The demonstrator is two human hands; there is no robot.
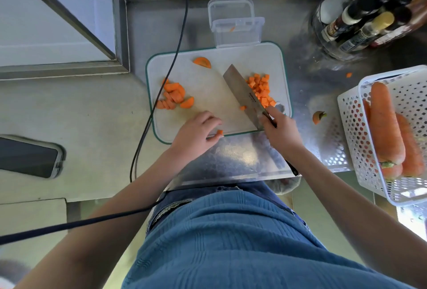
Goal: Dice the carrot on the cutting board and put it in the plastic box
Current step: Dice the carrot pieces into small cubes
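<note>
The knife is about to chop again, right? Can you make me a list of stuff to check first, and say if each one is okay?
1. Knife held firmly: ok, the right hand grips its handle.
2. Left hand away from the blade: ok, it sits apart from it, pinching a small carrot bit at the near board edge.
3. Diced pile kept separate: ok, it lies right of the blade; uncut slices lie on the left.
4. Plastic box open and ready: ok, lid off, nearly empty.
5. Cutting board steady: cannot tell.
6. Cable off the board: not ok, it crosses the left side.
</note>
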